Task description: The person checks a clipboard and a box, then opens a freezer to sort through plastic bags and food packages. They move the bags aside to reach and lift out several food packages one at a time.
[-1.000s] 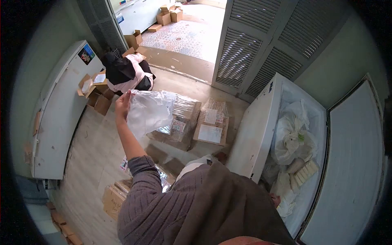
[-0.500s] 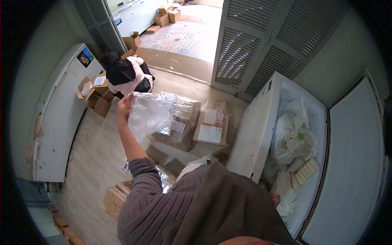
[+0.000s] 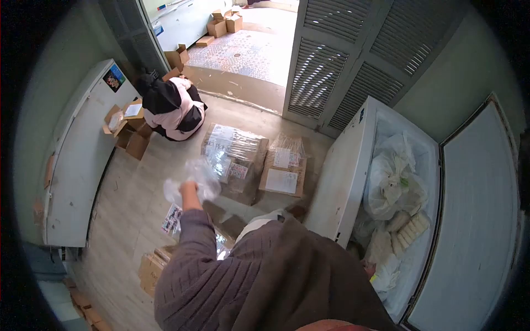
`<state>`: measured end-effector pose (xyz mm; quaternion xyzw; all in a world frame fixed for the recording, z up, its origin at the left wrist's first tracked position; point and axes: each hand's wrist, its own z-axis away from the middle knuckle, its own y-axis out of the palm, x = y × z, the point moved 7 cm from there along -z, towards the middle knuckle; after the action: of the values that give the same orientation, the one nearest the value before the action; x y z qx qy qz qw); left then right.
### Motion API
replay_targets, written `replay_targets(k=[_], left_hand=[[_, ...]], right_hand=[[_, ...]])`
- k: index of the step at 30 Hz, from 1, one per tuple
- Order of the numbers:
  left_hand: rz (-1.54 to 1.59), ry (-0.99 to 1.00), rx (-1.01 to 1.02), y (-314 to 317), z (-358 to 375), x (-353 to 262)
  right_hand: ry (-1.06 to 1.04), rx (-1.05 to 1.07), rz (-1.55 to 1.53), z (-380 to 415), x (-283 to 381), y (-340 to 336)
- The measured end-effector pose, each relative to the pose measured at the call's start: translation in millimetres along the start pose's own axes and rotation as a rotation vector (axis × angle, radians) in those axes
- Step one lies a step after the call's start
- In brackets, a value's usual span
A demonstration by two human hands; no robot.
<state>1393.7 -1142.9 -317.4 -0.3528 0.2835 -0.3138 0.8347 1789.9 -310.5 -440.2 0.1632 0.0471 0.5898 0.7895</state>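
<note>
My left hand (image 3: 189, 186) is closed on a clear plastic bag (image 3: 203, 175), which is crumpled and smeared by motion. It hangs above the floor, just left of a large carton (image 3: 251, 151) in stretch wrap. Only a sliver of my right hand (image 3: 369, 269) shows past the brown cloth, low at the near end of the open chest freezer (image 3: 346, 165); its fingers are hidden. Close to it are a small yellow piece and white plastic bags (image 3: 389, 273). Pale packs in a row (image 3: 411, 231) and a big knotted bag (image 3: 395, 187) lie inside the freezer.
A smaller wrapped carton (image 3: 284, 171) stands beside the large one. A person (image 3: 174, 107) crouches near the doorway by open boxes (image 3: 132, 138). A closed white freezer (image 3: 83, 160) lines the left wall. More cartons (image 3: 152, 270) sit at my left; louvred doors (image 3: 353, 71) stand ahead.
My left hand has come down and toward me, with the plastic bag, which was spread out and is now bunched. The yellow piece has appeared by my right hand.
</note>
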Motion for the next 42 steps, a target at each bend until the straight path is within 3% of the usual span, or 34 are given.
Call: replay_targets(k=[1, 2, 3, 4, 7, 8, 9, 10, 11, 12, 13, 15, 17, 19, 21, 22, 25, 27, 28, 29, 30, 31, 33, 34, 36, 37, 39, 41, 42], left_hand=[[-0.187, -0.047, 0.102, 34.3, -1.3, 14.7], [0.116, 0.046, 0.345, 72.8, 3.4, 11.8], [0.336, 0.049, 0.342, 92.8, 46.0, -2.4], [0.272, 0.018, 0.471, 116.3, 66.8, -6.4], [-0.041, -0.129, 0.636, 186.0, 89.9, 22.6], [0.016, -0.138, 0.633, 191.5, 95.8, 27.8], [0.077, -0.145, 0.630, 196.1, 100.1, 29.2], [0.081, -0.144, 0.634, 191.7, 108.5, 28.5], [0.204, -0.113, 0.520, 162.2, 126.8, 16.3], [0.323, -0.084, 0.402, 140.5, 135.4, 9.1], [0.323, -0.085, 0.399, 149.8, 113.6, 18.4], [0.059, 0.005, 0.258, 153.6, 54.8, 40.0], [0.036, 0.030, 0.207, 139.5, 36.9, 42.6], [0.066, 0.046, 0.171, 123.3, 43.2, 30.1], [0.095, 0.075, 0.135, 127.5, 37.3, 26.6], [0.020, 0.106, 0.036, 127.4, 33.3, 20.6], [-0.085, 0.168, -0.162, 174.4, -7.4, 35.1], [-0.109, 0.193, -0.263, 175.9, 3.4, 31.4], [0.031, 0.128, -0.219, 164.4, 32.2, 17.8], [0.172, 0.062, -0.177, 150.3, 58.1, 5.6], [0.119, 0.080, -0.097, 152.2, 61.9, 1.8], [0.124, 0.072, -0.097, 144.4, 69.4, -1.8], [0.164, 0.001, 0.009, 136.1, 83.2, -7.2], [0.164, -0.004, 0.009, 135.3, 82.5, -7.0], [0.066, 0.044, -0.193, 118.7, 81.9, -8.5], [0.061, 0.045, -0.192, 116.3, 79.4, -7.9], [0.104, 0.066, -0.147, 112.5, 70.4, -13.4], [0.120, 0.090, -0.125, 111.1, 62.2, -22.5], [0.108, 0.109, -0.104, 112.7, 60.2, -29.8]], right_hand=[[0.012, 0.014, -0.005, -2.0, 2.7, 0.2], [0.035, 0.028, -0.008, -8.8, 8.7, -3.4], [0.062, 0.046, -0.008, -20.9, 16.1, -12.4], [0.111, 0.084, 0.013, -40.6, 24.0, -21.6], [-0.202, 0.282, 0.436, -50.9, 27.6, -36.7], [-0.308, 0.356, 0.584, -48.7, 29.5, -30.9], [-0.309, 0.356, 0.589, -39.7, 28.7, -21.7], [-0.124, 0.302, 0.494, -31.1, 22.7, -14.2], [0.058, 0.247, 0.394, -23.3, 18.8, -13.5], [0.058, 0.247, 0.395, -15.4, 23.9, -11.6], [-0.138, 0.453, 0.739, -3.7, 32.3, 6.9], [-0.325, 0.663, 1.077, 22.8, 18.5, 29.1], [-0.032, 0.209, 0.175, 42.7, -3.5, 25.1], [-0.388, 0.712, 0.522, 42.0, 23.7, 41.8], [-0.005, 0.506, 0.324, 39.4, 26.5, 33.3], [-0.009, 0.503, 0.329, 42.1, 31.2, 33.9], [-0.129, 0.798, 0.512, 55.0, 42.9, 45.8], [-0.858, 0.257, 0.697, 126.5, 36.4, 58.1], [-0.859, 0.260, 0.706, 161.2, 19.6, 77.2], [-0.704, 0.110, 0.591, 185.2, 4.2, 82.3], [-0.548, -0.038, 0.474, 192.8, -7.1, 79.5], [-0.547, -0.036, 0.483, 182.3, -0.1, 71.8], [-0.849, -0.016, 0.546, 180.9, 22.3, 60.0], [-0.610, -0.017, 0.606, 179.2, 22.9, 59.4], [-0.671, -0.111, 0.641, 178.4, 32.2, 48.2], [-0.731, -0.204, 0.669, 177.5, 43.8, 34.5], [-0.654, -0.119, 0.645, 180.7, 37.5, 32.6], [-0.862, 0.057, 0.663, 230.8, 8.9, 72.2], [-0.966, -0.022, 0.557, 244.5, 9.0, 76.2]])
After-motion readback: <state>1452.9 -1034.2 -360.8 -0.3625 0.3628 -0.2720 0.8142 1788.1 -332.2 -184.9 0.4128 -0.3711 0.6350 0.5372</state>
